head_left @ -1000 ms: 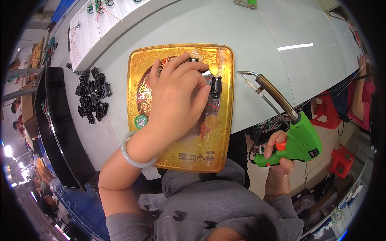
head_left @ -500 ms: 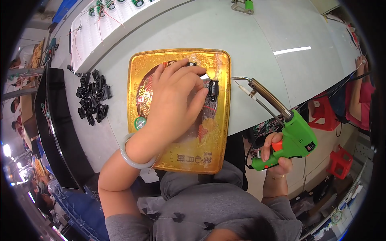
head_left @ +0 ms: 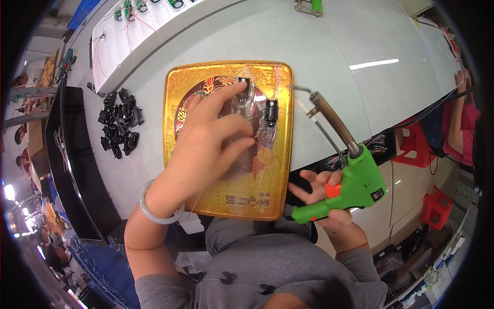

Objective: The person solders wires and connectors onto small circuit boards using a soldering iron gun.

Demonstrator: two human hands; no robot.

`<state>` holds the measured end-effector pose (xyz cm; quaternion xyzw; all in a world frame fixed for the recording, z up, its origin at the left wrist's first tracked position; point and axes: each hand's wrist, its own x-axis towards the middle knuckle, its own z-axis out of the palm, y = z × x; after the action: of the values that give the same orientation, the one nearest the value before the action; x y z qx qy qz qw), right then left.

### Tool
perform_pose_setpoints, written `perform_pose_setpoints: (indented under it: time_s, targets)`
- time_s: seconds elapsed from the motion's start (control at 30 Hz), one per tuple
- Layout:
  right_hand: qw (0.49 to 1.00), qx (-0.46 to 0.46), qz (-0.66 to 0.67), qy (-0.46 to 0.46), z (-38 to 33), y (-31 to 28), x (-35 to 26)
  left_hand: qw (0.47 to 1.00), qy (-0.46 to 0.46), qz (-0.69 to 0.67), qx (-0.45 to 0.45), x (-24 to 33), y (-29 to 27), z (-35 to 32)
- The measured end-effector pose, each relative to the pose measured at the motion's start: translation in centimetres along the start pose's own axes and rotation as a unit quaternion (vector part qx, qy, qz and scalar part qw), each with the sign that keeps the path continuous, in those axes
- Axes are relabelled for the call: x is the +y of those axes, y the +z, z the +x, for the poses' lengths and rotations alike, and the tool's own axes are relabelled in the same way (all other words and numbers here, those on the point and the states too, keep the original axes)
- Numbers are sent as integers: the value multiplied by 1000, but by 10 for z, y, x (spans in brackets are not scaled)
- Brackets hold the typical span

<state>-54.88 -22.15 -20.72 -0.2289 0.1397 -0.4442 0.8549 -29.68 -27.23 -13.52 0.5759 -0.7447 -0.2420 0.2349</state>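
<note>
My left hand (head_left: 206, 139) hovers over a gold tin lid (head_left: 229, 201) with embossed patterns, its fingers apart. The index fingertip rests on a small black plastic part (head_left: 244, 97) near the lid's far edge. A second black part (head_left: 271, 113) lies to the right of it, with a thin red wire close to my thumb. At the lid's right side, my right hand (head_left: 337, 220) grips a green soldering gun (head_left: 363, 175) by its handle. The gun's bent metal tip points at the lid's upper right edge and is blurred.
A pile of black plastic parts (head_left: 121, 122) lies on the table left of the lid. Behind it stands a white tray (head_left: 116, 56) with green coils and red wires. A solder wire stand (head_left: 309, 7) is at the far edge. Red stools (head_left: 436, 207) stand right of the table.
The soldering gun has moved left and its tip has come to the lid's edge. My left hand has shifted left and its index finger has stretched out; the green disc is now hidden.
</note>
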Motion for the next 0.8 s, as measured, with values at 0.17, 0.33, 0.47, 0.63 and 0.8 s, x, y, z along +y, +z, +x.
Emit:
perform_pose_setpoints:
  time_s: [0.17,0.33,0.47,0.63,0.8]
  targets:
    - [1000,-30,1,-6,1,19,15,1000,8,6,-3,-9,1,0]
    - [992,-66,-36,105,-5,25,16,997,50,-23,-48,-16,-5,-2]
    - [996,-39,-46,70,-6,28,11,996,74,2,-45,-14,-6,-3]
    - [978,-18,-188,-87,-9,8,-7,992,78,63,70,-1,1,8]
    - [946,79,-298,-97,-16,-6,-29,994,55,62,69,-5,11,14]
